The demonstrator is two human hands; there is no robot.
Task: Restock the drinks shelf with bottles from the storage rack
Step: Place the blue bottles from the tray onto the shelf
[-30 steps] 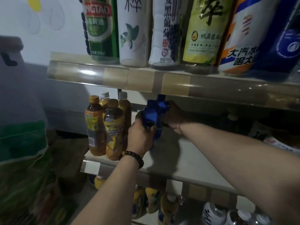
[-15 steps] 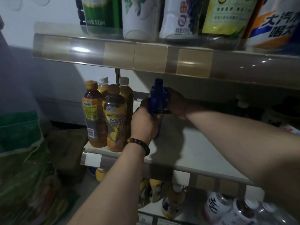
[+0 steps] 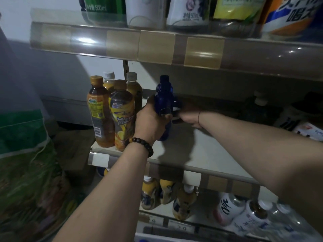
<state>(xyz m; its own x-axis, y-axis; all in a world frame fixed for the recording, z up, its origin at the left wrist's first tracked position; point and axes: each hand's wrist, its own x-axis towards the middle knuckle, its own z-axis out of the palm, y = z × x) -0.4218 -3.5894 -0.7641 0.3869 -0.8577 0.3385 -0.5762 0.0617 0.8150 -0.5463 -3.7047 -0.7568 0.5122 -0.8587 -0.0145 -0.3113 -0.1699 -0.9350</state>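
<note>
A dark blue bottle (image 3: 164, 95) stands upright on the middle shelf (image 3: 201, 152), its base touching the shelf surface. My left hand (image 3: 150, 123) is wrapped around its lower body from the left. My right hand (image 3: 187, 116) reaches in behind it from the right and seems to grip a second dark blue object, mostly hidden in shadow. Several amber tea bottles (image 3: 120, 114) with yellow labels stand just left of the blue bottle.
The upper shelf (image 3: 157, 44) carries large bottles right above my hands. The lower shelf holds yellow bottles (image 3: 166, 193) and white bottles (image 3: 229, 208). A green sack (image 3: 26, 172) fills the floor at left. More packs (image 3: 304, 126) lie at the far right.
The blue bottle has gone from tilted in the air to upright with its base on the middle shelf. The view has tipped downward, showing more of the lower shelf.
</note>
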